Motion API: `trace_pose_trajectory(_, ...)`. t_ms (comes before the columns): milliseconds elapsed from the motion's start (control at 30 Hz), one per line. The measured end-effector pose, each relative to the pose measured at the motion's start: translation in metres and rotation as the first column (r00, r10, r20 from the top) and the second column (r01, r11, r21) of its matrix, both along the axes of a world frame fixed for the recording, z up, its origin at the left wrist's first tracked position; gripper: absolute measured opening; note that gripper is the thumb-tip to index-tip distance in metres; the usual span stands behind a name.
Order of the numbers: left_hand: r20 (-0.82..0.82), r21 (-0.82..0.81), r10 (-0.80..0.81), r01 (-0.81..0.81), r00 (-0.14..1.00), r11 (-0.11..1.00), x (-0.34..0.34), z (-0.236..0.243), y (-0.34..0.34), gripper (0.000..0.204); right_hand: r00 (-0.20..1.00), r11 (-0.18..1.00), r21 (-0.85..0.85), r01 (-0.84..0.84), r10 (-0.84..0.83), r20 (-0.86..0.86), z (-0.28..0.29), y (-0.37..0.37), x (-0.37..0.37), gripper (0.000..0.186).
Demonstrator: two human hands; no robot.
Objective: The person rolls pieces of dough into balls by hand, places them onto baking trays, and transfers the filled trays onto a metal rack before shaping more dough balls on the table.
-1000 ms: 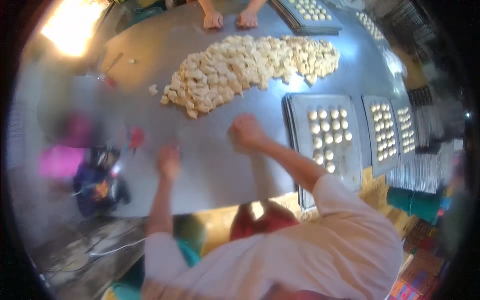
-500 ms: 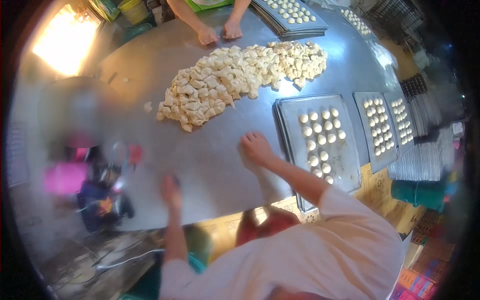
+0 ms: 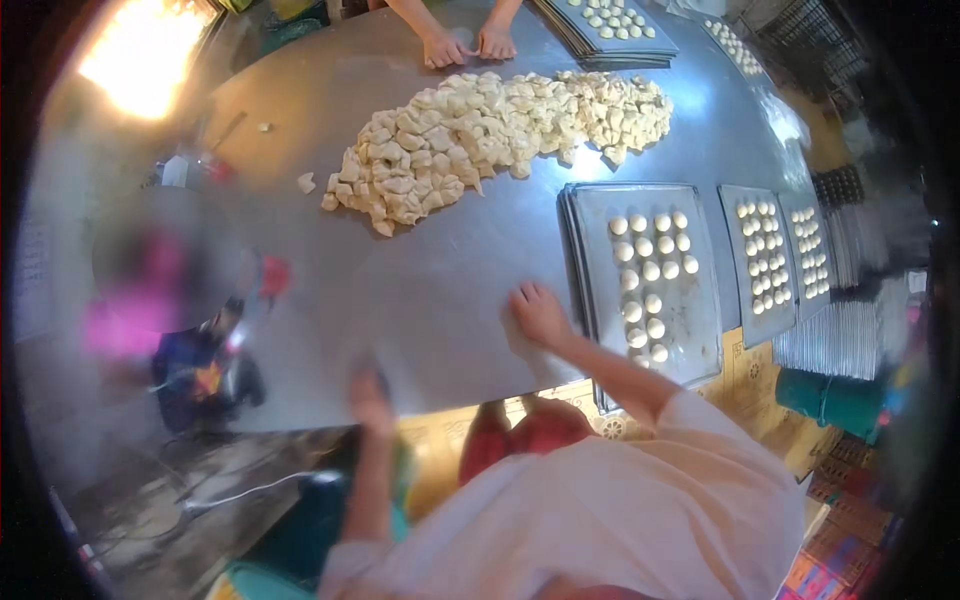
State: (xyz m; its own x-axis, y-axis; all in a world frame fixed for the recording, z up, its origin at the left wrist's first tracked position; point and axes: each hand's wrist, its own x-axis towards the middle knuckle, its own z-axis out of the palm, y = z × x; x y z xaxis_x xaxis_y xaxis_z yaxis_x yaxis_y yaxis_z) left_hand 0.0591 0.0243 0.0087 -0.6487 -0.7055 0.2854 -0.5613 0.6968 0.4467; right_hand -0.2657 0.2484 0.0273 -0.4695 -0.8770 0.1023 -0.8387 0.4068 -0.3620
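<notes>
My right hand [image 3: 540,314] rests palm down on the grey metal table [image 3: 440,285], just left of the nearest tray. Its fingers are curled under, and whatever they may cover is hidden. My left hand [image 3: 370,396] is low over the table's near edge, smeared by motion, so its fingers cannot be made out. Beyond both hands lies a long heap of cut pale dough pieces [image 3: 440,150]. Round white dough balls [image 3: 651,271] stand in rows on the top tray [image 3: 690,330] of a stack, right of my right hand.
A co-worker's hands [image 3: 470,45] press on the table behind the heap. More trays of dough balls [image 3: 762,260] lie to the right, with another tray stack [image 3: 610,50] at the back. A blurred pink shape [image 3: 135,320] stands left. Green tubs [image 3: 825,402] sit below, right.
The view has shifted a little, so the heap and trays sit further right and higher. Both my hands have come slightly nearer to me and rightward. The co-worker's hands have moved a little right.
</notes>
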Motion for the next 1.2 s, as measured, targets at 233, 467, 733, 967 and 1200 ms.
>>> trace_pose_trajectory(233, 0.210, 0.041, -0.060, 0.052, 0.976, 0.998, -0.090, -0.003, -0.051, 0.036, 0.963, 0.960, -0.113, -0.257, 0.264, 0.055, 0.046, -0.122, 0.022, 0.026)
trace_pose_trajectory(467, 0.156, 0.134, -0.177, 0.157, 0.972, 0.979, -0.091, 0.054, 0.005, 0.033, 0.937, 0.988, -0.131, -0.081, 0.120, 0.328, 0.043, -0.014, -0.023, 0.024)
trace_pose_trajectory(733, -0.413, 0.361, -0.582, 0.713, 0.700, 0.602, -0.359, 0.152, 0.276, 0.026, 0.826, 0.760, -0.359, 0.542, -0.404, 0.392, 0.145, 0.242, -0.113, 0.036)
trace_pose_trajectory(967, -0.068, -0.020, -0.824, 0.825, 0.562, 0.565, -0.426, 0.125, 0.338, 0.030, 0.788, 0.808, -0.151, 0.570, -0.486, 0.378, 0.102, 0.322, -0.170, 0.032)
trace_pose_trajectory(1200, -0.085, -0.279, -0.188, 0.158, 0.978, 0.947, -0.570, 0.130, 0.046, 0.035, 0.714, 0.640, -0.331, 0.693, -0.548, 0.435, 0.135, 0.317, -0.157, 0.017)
